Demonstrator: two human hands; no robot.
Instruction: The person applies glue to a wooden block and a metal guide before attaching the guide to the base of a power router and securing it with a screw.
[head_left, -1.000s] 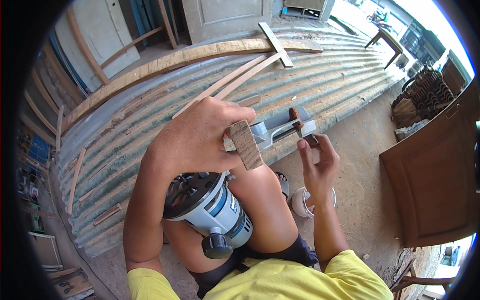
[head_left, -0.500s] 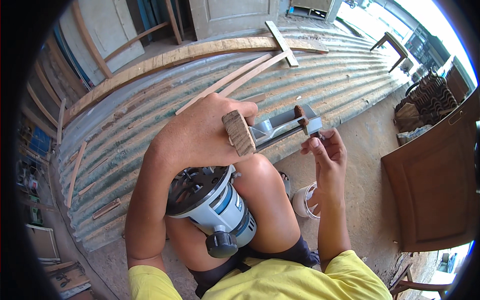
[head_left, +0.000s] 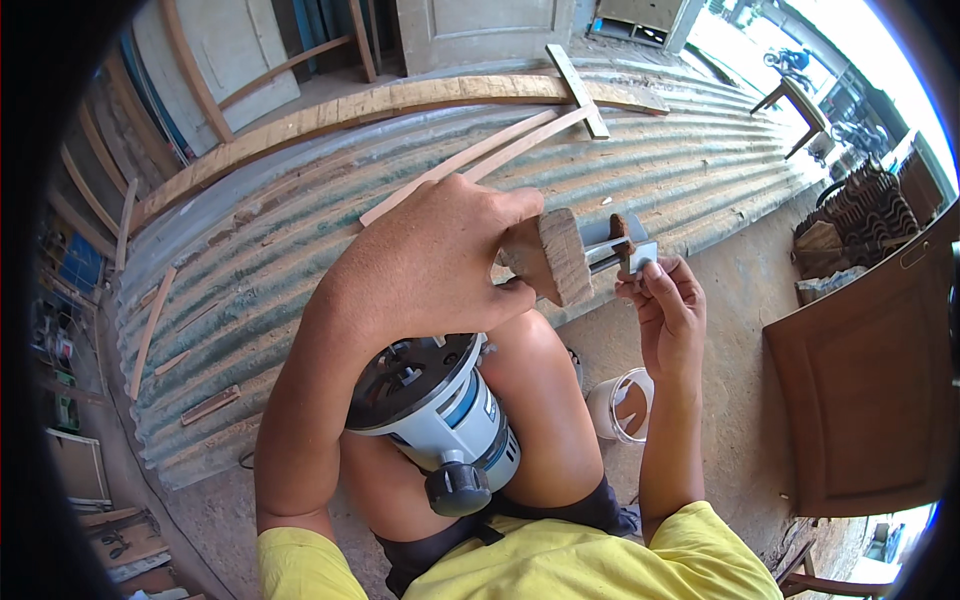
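Observation:
My left hand is closed around a short wooden block, its sawn end facing me. Beyond the block is a grey metal router guide with rods, partly hidden by the left hand and the block. A rust-brown piece sticks up at the guide's end. My right hand pinches that same end between thumb and fingers. Between my thighs lies a grey and blue router, its black base turned up and its dark knob toward me.
Corrugated sheeting spreads ahead, with a long beam and thin wooden strips on it. A white bucket stands by my right leg. To the right leans a brown wooden panel; a stool is at far right.
The wooden block and my left hand have moved right along the guide, toward my right hand, now covering more of the guide. My right hand has shifted slightly right.

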